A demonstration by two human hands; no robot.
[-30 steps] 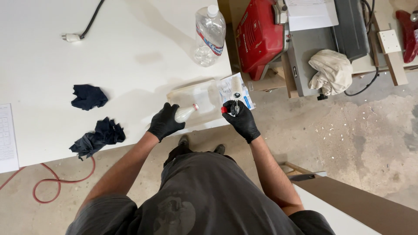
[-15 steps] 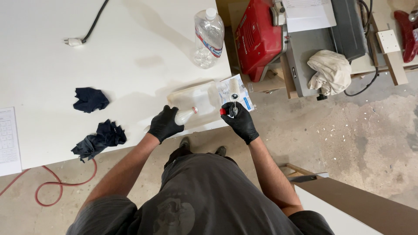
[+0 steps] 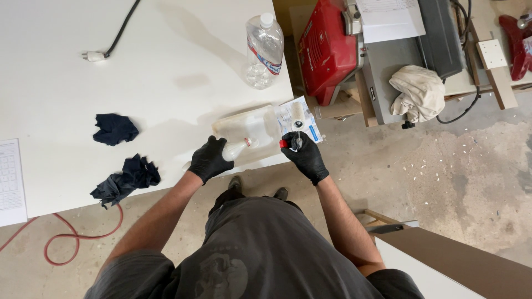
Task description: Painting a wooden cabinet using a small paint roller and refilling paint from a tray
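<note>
A small clear plastic squeeze bottle [image 3: 235, 149] lay on its side near the desk's front edge, gripped around its base by the black-gloved left hand [image 3: 209, 159], its nozzle pointing toward three o'clock. Just beside the nozzle, the black-gloved right hand [image 3: 303, 156] was closed around a small red cap [image 3: 284, 144] and the thin handle of a mini paint roller [image 3: 298, 116], whose white sleeve stuck out toward twelve o'clock. Behind the bottle, at twelve o'clock from it, a translucent rectangular plastic tray [image 3: 249, 128] rested on the white desk [image 3: 166, 72], with a clear wrapper carrying blue print [image 3: 310, 119] at its three o'clock side, hanging over the desk corner. Farther toward twelve o'clock a large clear plastic water bottle with a white cap [image 3: 264, 51] stood upright. At nine o'clock from the hands, well apart, lay two crumpled dark blue rags [image 3: 114, 128] [image 3: 126, 178]. A black cord with a white plug [image 3: 95, 56] lay at the far left of the desk. Off the desk toward two o'clock sat a red power tool [image 3: 327, 50] and a cream cloth [image 3: 418, 94], and a red cable [image 3: 72, 238] looped on the concrete floor [image 3: 460, 182] at eight o'clock.
</note>
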